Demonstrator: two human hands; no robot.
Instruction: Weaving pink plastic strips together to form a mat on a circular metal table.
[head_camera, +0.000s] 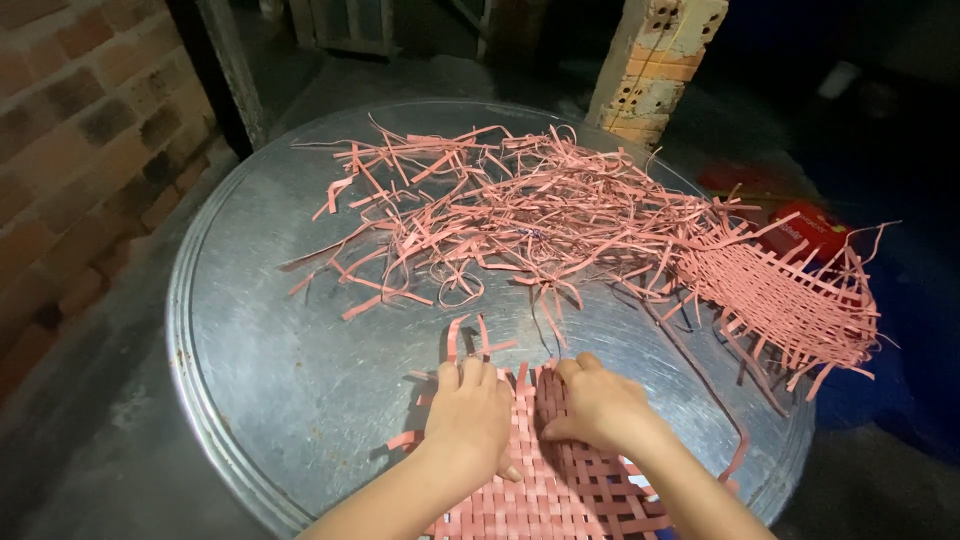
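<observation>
On the round metal desk (300, 330), my left hand (468, 415) and right hand (598, 405) pressed flat, holding nothing, on a partly woven pink strip mat (560, 480); loose pink strips (500, 210) remained unwoven.

A rough home craft workspace, dim and unfinished. A bare red brick wall (70, 130) stands at the left, a hollow-brick pillar (655, 60) behind, over a grey concrete floor (90, 450). A large round metal tray (290, 340) serves as a worktable, strewn with loose pink weaving strips (500, 210) and a half-woven pink mat (780, 300).
</observation>
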